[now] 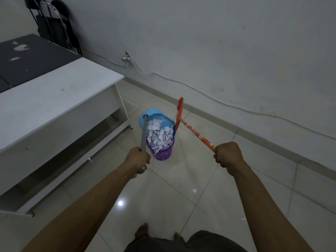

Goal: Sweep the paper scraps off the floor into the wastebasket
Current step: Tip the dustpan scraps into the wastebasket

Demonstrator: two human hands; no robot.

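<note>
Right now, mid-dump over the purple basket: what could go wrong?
1. The scraps are heaped above the rim of the wastebasket; more tipped from the dustpan may spill onto the floor.
2. The basket looks light and narrow; a nudge from the dustpan or the broom could topple it.
3. Stray scraps remain on the tiles near the person, easy to miss.

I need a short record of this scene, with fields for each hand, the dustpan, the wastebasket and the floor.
left hand: shut on grey dustpan handle
right hand: shut on orange broom handle
dustpan: blue, tilted over the basket, scraps sliding out
wastebasket: purple, perforated, heaped with paper scraps
floor: pale tiles; stray scrap remains
</note>
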